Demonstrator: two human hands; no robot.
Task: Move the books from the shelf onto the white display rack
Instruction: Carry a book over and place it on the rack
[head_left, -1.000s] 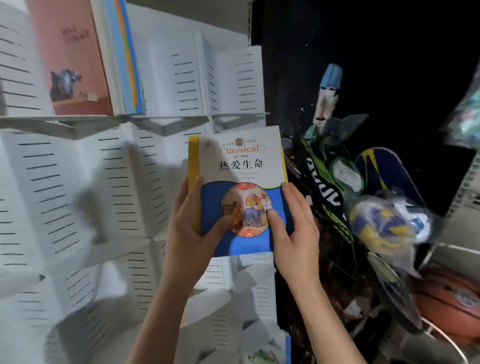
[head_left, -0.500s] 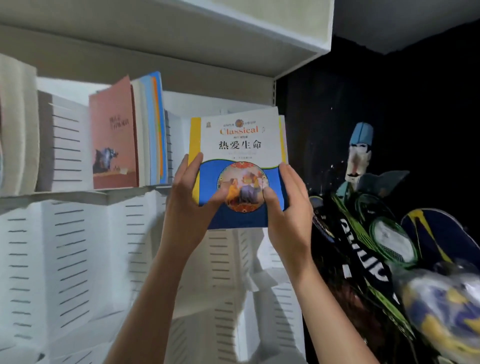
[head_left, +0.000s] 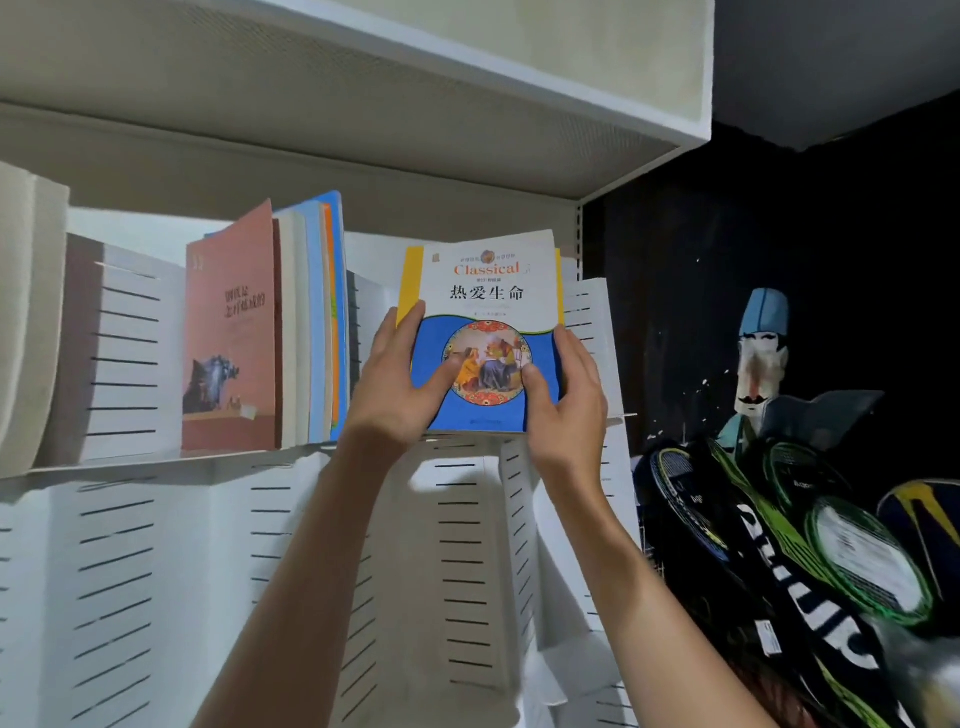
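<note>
White slotted panels of the display rack fill the wall under a deep overhead shelf, with dark space and bagged rackets to the right; on the rack's upper ledge a row of books stands upright, leaning slightly; beside them the "Classical" paperback faces outward, its foot at the ledge, probably being seated for display; left hand and right hand each clamp a lower side edge, thumbs on the cover, likely to keep it square
</note>
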